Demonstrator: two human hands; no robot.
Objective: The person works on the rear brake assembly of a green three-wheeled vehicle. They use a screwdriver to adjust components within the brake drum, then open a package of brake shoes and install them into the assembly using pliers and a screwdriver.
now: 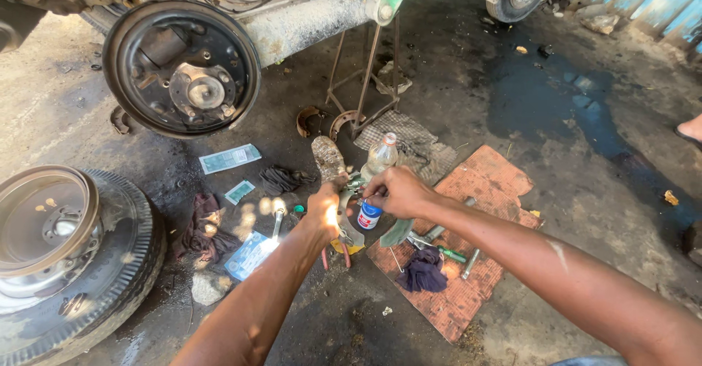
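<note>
My left hand grips a curved, dusty brake shoe by its lower end, holding it upright above the ground. My right hand pinches something small at the shoe's metal rib, just right of my left hand; what it pinches is hidden by the fingers. Below my hands stands a small blue-and-white tin. A clear plastic bottle stands behind my right hand. Red-handled pliers lie under my left wrist.
An exposed brake backing plate and hub hangs on the axle at upper left, propped by a metal stand. A removed wheel lies at left. Rags, paper packets, other brake shoes and tools lie around a red mat. An oil stain darkens the right.
</note>
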